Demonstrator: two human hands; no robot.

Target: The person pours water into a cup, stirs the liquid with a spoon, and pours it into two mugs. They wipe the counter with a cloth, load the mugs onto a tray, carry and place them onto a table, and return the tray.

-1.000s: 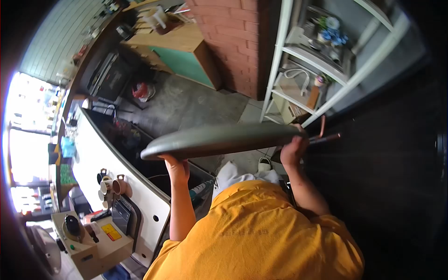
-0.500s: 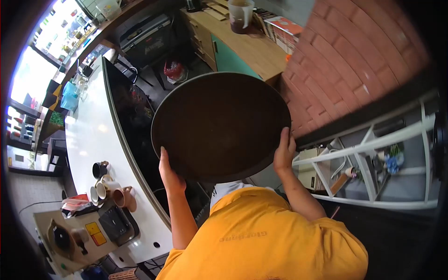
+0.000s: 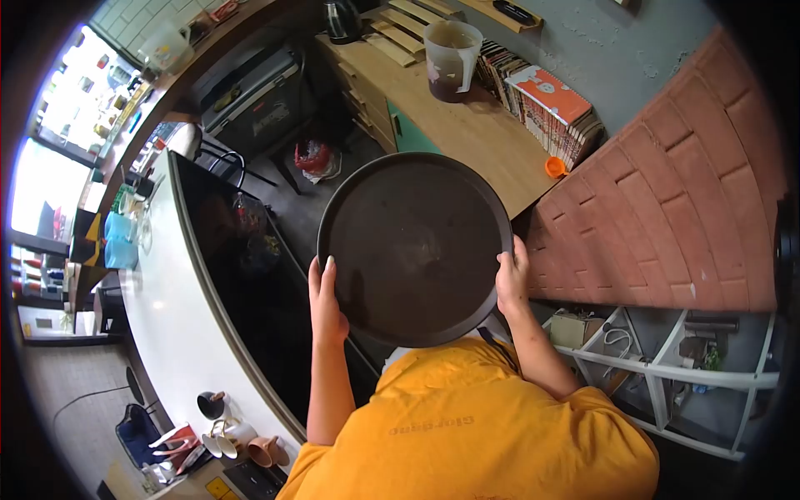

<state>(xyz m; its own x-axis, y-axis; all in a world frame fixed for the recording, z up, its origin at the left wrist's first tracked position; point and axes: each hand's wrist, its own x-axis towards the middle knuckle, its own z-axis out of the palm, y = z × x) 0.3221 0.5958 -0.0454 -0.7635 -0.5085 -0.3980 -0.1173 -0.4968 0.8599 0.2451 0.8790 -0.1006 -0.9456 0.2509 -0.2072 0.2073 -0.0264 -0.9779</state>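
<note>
A round, dark brown serving tray (image 3: pixel 417 242) is held up in front of my yellow shirt, its flat inner face and raised rim in view. My left hand (image 3: pixel 327 302) grips its left edge, with the thumb over the rim. At the opposite edge my right hand (image 3: pixel 512 279) clasps the rim, thumb on the near side. The fingers beneath the tray are partly hidden. Nothing lies on the tray.
A wooden cabinet top (image 3: pixel 492 142) ahead bears a clear pitcher (image 3: pixel 451 62) of dark liquid, a row of books (image 3: pixel 542 100) and an orange scoop (image 3: pixel 556 167). Along the left runs a white counter (image 3: pixel 179 308) with several mugs (image 3: pixel 237 435). White shelving (image 3: pixel 667 371) stands right.
The tray has tilted so its face shows more fully, and it looks smaller and rounder. My view has shifted, bringing more of the cabinet top and books into sight. Both hands keep their hold.
</note>
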